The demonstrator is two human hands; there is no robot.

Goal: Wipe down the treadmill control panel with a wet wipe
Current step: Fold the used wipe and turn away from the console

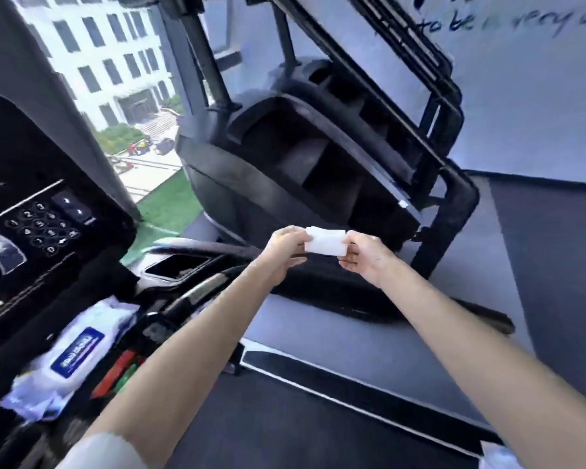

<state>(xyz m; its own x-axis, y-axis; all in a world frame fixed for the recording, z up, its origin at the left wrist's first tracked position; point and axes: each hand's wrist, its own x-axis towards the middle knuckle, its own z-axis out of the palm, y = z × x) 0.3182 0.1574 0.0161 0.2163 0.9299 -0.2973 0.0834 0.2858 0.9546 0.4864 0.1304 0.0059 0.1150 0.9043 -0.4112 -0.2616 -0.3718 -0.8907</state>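
Right of the wipe pack, left hand and right hand pinch wet wipe

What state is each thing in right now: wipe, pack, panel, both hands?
control panel: untouched, neither hand on it.
wet wipe: folded, held in the air between both hands, clear of the panel.
left hand: pinches the wipe's left end.
right hand: pinches the wipe's right end.
wipes pack: lying near the panel, flap too blurred to tell.
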